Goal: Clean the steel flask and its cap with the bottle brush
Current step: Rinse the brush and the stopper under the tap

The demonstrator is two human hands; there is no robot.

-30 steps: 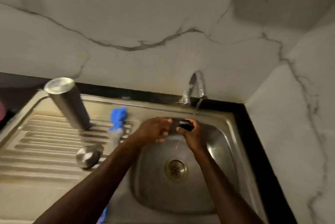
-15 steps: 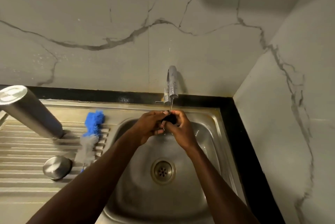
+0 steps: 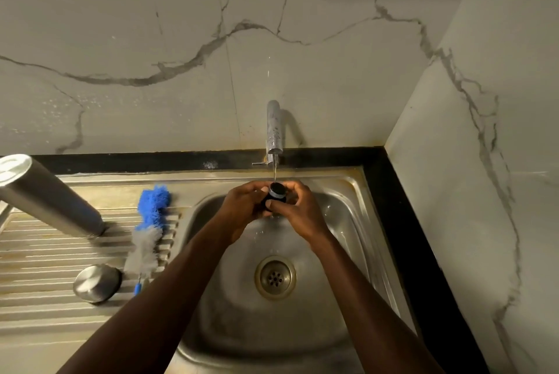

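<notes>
Step in hand: we judge this to be the rinse of the flask's inner stopper (image 3: 276, 194), a small black plug with a grey ring, held under the thin stream from the tap (image 3: 273, 128).
Left hand (image 3: 245, 203): fingers curled round the stopper's left side.
Right hand (image 3: 298, 207): thumb and fingers pinch its right side.
Steel flask (image 3: 50, 196): stands inverted on the drainboard (image 3: 45, 255), well apart from our hands.
Steel cap (image 3: 97, 283): lies on the drainboard near the brush handle.
Bottle brush (image 3: 148, 230): lies between flask and basin (image 3: 341, 213), untouched.
Next move: we reckon one hand must let go to reach left for the brush while the other keeps the wet stopper from slipping.
</notes>
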